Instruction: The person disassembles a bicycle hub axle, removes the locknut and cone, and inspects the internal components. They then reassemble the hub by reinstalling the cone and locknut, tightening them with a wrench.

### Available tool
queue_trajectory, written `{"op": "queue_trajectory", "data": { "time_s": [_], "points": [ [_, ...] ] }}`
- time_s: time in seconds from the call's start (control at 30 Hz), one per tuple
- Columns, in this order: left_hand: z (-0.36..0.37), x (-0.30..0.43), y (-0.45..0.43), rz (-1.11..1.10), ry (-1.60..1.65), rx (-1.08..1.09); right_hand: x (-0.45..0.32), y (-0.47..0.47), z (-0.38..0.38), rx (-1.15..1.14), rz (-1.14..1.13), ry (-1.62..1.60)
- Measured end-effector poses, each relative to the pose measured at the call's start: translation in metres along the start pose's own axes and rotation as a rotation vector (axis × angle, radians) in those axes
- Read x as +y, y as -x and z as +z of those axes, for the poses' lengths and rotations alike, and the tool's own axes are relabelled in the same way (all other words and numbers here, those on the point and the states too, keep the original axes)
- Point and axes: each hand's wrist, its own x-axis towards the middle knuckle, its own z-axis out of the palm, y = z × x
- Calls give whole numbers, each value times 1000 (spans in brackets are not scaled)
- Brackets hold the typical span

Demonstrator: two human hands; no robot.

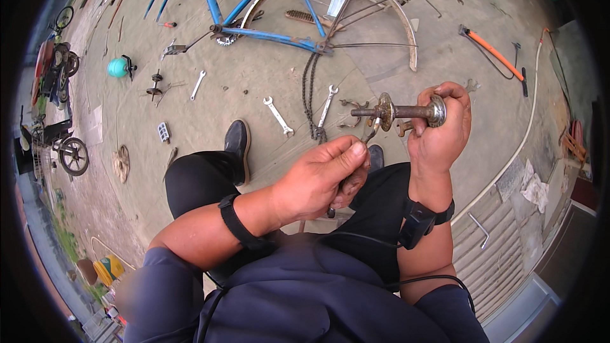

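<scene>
My right hand grips a rusty bicycle wheel hub by its right end, with the fingers curled around the shiny outer flange. The hub lies sideways, and its threaded axle end points left. In my left hand is a thin metal tool, most of it hidden by the fingers. The tool's pale tip reaches the underside of the hub's left flange; whether it presses there I cannot tell. Past the hands, a blue bicycle frame lies on the ground, with a bicycle chain trailing towards me.
Open-end wrenches lie before my shoes. Farther left are another wrench, a second hub, a pedal and a turquoise round object. An orange pump and a pale hose lie on the right.
</scene>
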Motion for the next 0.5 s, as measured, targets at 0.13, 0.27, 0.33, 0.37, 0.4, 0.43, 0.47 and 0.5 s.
{"op": "queue_trajectory", "data": {
  "time_s": [0.13,0.27,0.33,0.37,0.4,0.43,0.47,0.5],
  "points": [
    [1,-1,0,-11,68,-10,-1,1,2,7,-22,-2],
    [1,-1,-1,-7,138,-29,2,1,3,31,-59,4],
    [1,-1,-1,-6,169,-32,5,0,2,11,-97,19],
    [0,-1,-2,-4,174,-37,7,0,1,2,-116,26],
    [0,-1,-2,-1,180,-41,7,0,1,-1,-106,19],
    [0,-1,-2,2,186,-46,8,0,-1,-4,-96,12],
    [0,-1,-2,5,179,-38,8,0,-1,-7,-86,5],
    [0,-1,-2,8,172,-32,8,0,0,-3,-64,6]
  ]
}}
